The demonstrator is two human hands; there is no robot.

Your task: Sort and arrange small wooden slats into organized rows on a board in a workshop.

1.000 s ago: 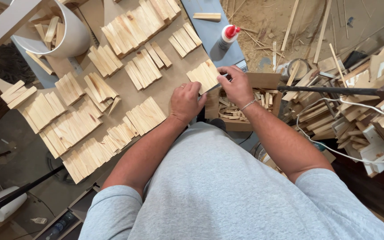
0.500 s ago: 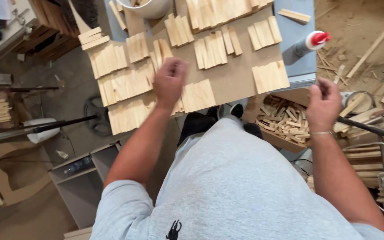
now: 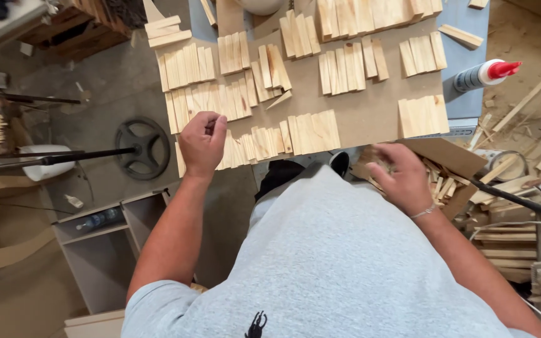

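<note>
You get even, soft daylight, bright on the board [image 3: 370,112] far in the scene and dimmer on the floor at left. Shadows are faint, with no glare. Your right hand [image 3: 402,178] is smeared by motion blur; the left hand [image 3: 201,143] stays sharp. Straight edges bend outward toward the frame borders.

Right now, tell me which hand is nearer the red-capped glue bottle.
Right. The right hand is over the box of wood scraps, below and left of the glue bottle. The left hand is across the board, by the slat rows.
</note>
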